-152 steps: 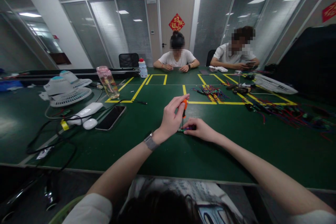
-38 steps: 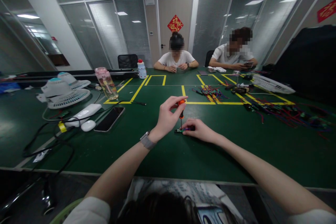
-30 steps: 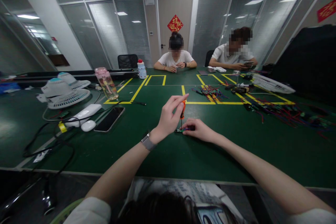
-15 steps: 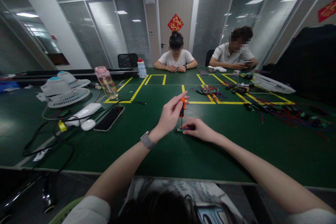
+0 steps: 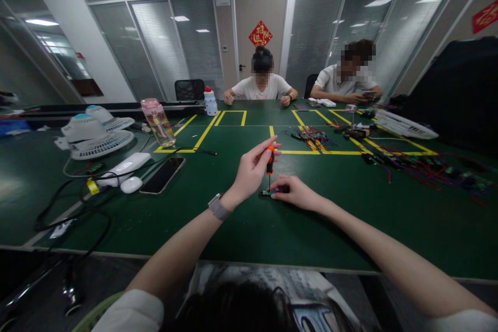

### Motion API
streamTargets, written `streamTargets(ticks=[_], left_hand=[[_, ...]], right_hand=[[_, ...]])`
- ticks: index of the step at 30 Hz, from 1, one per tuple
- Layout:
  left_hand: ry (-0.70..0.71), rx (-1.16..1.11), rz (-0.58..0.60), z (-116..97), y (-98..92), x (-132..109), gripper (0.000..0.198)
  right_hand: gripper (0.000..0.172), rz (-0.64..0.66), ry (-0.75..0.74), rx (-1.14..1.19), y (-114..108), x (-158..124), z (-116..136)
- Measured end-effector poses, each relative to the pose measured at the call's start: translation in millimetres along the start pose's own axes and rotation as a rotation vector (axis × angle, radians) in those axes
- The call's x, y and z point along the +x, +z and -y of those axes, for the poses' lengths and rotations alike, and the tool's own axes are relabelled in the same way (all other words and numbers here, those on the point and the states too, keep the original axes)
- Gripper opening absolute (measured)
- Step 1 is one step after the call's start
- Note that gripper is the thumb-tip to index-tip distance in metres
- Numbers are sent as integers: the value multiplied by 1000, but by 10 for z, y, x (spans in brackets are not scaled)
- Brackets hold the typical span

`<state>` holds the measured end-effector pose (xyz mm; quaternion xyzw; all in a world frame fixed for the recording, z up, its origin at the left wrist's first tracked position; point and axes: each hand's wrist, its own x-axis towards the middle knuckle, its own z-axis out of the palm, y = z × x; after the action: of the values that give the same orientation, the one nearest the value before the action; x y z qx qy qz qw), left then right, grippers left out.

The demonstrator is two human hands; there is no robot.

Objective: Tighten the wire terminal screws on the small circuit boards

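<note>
My left hand is closed round the orange and black handle of a screwdriver, held upright. The shaft points straight down, and its tip meets a small circuit board lying on the green table. From the right, my right hand pinches the board's near end and holds it against the table. Coloured wires and a dark part show between the right fingers. Exactly where the tip sits on the board is too small to make out.
Left of my hands lie a phone, a white earbud case, a white power strip and fans. A pink-lidded bottle stands behind them. Wired boards lie to the right. Two people sit opposite.
My hands, the screwdriver and the board look almost unchanged. Across the table, the person in the middle has moved their hands apart.
</note>
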<state>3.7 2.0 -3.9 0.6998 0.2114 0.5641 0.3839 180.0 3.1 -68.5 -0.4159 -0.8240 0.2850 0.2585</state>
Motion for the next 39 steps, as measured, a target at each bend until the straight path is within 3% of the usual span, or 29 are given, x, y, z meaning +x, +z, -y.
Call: streamTargets(ticks=[6,10,15,23,31,34,39], left_hand=[[65,141,-70,-19,-2,-4,22],[96,229,-62,-6,-28,1,27],[56,46,72,-11,-28,0,38],[104,222,-36,-46,-28,4,21],[31,-9,81,-3,-9,-9,37],[49,52,49,8,5,-20,33],[117,287,-113,1,-3,-26,20]], right_hand=[[18,-4,-5,14,0,-2,5],[17,-6,-5,13,3,0,0],[18,-4,-7,14,6,3,-2],[17,-9,-5,4,1,-2,-2],[18,-6,-6,13,10,3,-16],[17,-4,-17,14,7,4,-20],[19,-4,-6,-2,2,3,-13]])
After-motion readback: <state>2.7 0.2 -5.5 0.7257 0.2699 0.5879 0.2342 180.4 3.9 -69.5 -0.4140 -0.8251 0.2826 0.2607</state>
